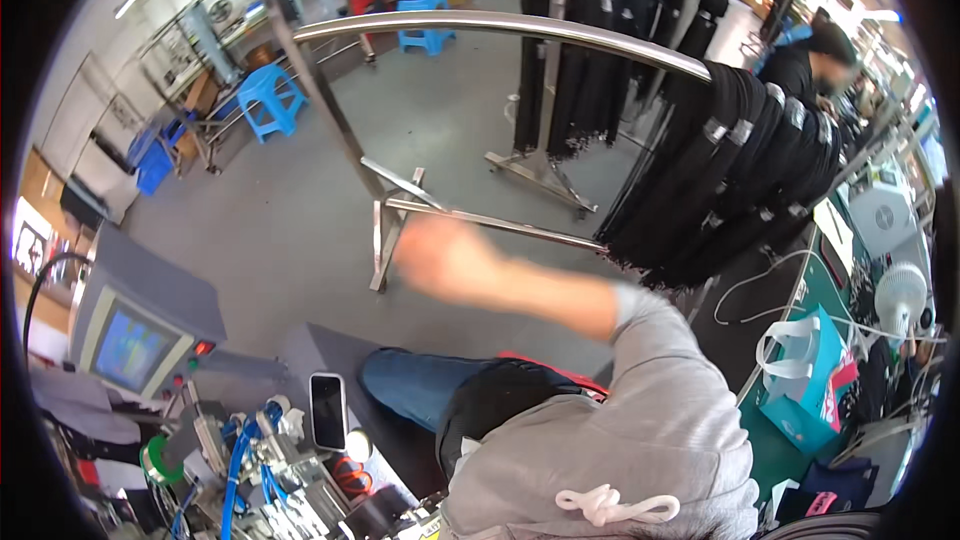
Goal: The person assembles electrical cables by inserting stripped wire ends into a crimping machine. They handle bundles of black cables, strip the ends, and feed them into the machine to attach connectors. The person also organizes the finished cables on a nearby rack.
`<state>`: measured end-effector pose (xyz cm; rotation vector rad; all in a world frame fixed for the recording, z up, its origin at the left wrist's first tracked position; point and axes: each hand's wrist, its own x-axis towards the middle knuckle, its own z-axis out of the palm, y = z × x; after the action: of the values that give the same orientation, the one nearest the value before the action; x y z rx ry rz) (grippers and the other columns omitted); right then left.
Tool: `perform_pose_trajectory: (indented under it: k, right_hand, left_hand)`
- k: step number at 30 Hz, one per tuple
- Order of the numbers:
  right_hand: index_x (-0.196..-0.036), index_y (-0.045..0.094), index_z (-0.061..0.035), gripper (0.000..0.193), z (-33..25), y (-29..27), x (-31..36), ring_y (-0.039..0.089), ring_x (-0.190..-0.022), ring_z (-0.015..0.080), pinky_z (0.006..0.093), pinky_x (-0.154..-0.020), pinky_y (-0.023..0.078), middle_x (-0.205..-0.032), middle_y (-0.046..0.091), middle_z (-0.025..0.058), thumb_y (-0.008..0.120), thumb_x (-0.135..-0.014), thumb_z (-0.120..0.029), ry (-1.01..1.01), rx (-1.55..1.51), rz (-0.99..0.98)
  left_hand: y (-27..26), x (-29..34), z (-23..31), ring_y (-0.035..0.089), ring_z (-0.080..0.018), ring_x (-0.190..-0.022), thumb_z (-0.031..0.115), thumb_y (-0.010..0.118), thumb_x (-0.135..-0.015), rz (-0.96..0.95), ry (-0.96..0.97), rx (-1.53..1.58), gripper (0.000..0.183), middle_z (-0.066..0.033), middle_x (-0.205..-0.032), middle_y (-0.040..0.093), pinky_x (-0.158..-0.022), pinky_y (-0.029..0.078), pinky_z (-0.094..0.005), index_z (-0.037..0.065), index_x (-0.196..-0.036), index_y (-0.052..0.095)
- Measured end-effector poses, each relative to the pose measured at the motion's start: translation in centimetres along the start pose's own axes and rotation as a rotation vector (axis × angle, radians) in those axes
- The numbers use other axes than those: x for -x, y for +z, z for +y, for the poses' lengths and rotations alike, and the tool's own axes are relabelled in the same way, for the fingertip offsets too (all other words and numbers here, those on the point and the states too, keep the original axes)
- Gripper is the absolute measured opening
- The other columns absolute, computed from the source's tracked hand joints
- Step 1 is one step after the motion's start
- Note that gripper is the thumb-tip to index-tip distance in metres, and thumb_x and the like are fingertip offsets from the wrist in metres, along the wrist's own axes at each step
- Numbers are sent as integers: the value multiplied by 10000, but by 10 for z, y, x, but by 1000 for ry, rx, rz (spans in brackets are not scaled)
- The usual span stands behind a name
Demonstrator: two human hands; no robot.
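Observation:
My right hand point(447, 258) is smeared by motion, so its fingers cannot be made out and nothing shows clearly in it. It is stretched out above the floor, in front of the lower bar of a metal garment rack point(500, 222). The arm wears a grey sleeve pushed up toward the elbow. My left hand is out of view. Nearest on my lap is black cloth point(500, 400) over blue jeans point(420, 385). Long black textile pieces point(690, 175) hang bunched at the right end of the rack's rail.
A machine with a screen point(130, 345) stands at left, its metal parts and blue tubes point(235, 465) below. Beside them lie a phone point(327, 410) and red-handled scissors point(352, 478). Right, a green table point(755, 410) bears a teal bag point(800, 395) and fan point(900, 292). Blue stools point(270, 100) stand behind.

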<state>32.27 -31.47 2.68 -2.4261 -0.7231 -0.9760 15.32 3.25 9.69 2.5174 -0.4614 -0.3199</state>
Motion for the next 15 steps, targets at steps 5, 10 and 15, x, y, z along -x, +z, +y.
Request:
perform_pose_trajectory:
  k: [5, 10, 15]
  right_hand:
    - [-1242, 540, -146, 720, 163, -195, -12, 517, -1112, 350, 491, -934, 435, -1146, 571, 134, 801, -570, -150, 228, 946, 278]
    - [-1119, 557, -184, 449, 285, -283, 32, 637, -987, 335, 468, -815, 505, -975, 675, 132, 731, -726, -312, 877, 1009, -286]
    - [-996, 585, -143, 245, 317, -287, 31, 656, -906, 342, 464, -745, 520, -917, 685, 136, 642, -769, -214, 775, 1154, -234]
  left_hand:
    - [4, -25, 6, 438, -341, -1260, 234, 592, -858, -21, 35, -24, 577, -223, -1337, 470, -1065, 325, -441, 8, -1364, 434]
    - [4, -27, 0, 432, -338, -1264, 258, 575, -870, -16, 30, -29, 573, -225, -1346, 458, -1068, 318, -444, 7, -1364, 431]
    - [3, -24, -6, 427, -336, -1268, 282, 559, -881, -8, 60, 13, 570, -228, -1354, 446, -1071, 312, -446, 6, -1363, 428]
